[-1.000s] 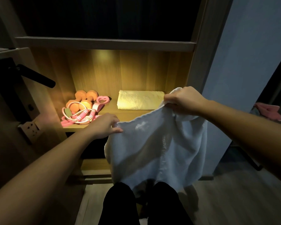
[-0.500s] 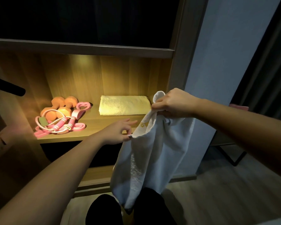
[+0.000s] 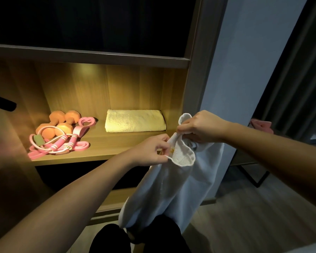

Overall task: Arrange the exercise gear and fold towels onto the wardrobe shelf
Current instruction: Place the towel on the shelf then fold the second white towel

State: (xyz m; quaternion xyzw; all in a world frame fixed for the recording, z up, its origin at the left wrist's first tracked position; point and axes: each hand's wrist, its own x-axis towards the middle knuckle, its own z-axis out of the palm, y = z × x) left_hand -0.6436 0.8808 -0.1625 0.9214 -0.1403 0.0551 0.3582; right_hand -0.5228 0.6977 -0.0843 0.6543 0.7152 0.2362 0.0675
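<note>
White towel (image 3: 171, 189): in the head view it hangs in front of the lit shelf's right end, held up by its top edge between both hands. Its lower end drapes down to the person's dark-clad legs (image 3: 108, 238).
Left hand (image 3: 150, 152): thumb and forefinger pinch the towel's hem on its left side. The other fingers are curled in beneath, and the cloth falls away just right of the fingertips.
Right hand (image 3: 199, 126): fingers are curled round a bunched upper corner. A loop of hem stands up above the knuckles, and the rest of the cloth drops below the palm.
Between the hands: a short sagging fold of hem with a small yellow mark on it. The hands are near each other but do not touch.
Shelf (image 3: 117, 143): a wooden wardrobe board lit warm from above, behind and to the left of the held towel.
Yellow towel (image 3: 135, 123): folded flat at the back right of the shelf, just beyond the right hand and apart from it.
Dumbbells (image 3: 62, 123): orange, lying at the left of the shelf.
Jump rope (image 3: 62, 143): pink handles and a pale cord, coiled against the front of the dumbbells.
Band (image 3: 80, 145): a pink strap lying under and beside the rope. A heart-shaped pink loop (image 3: 87, 121) lies next to the rear dumbbell.
Right side: a pale wall (image 3: 244, 61), a dark curtain (image 3: 299, 70), a pink cloth (image 3: 261, 125) and wood flooring (image 3: 244, 216).
</note>
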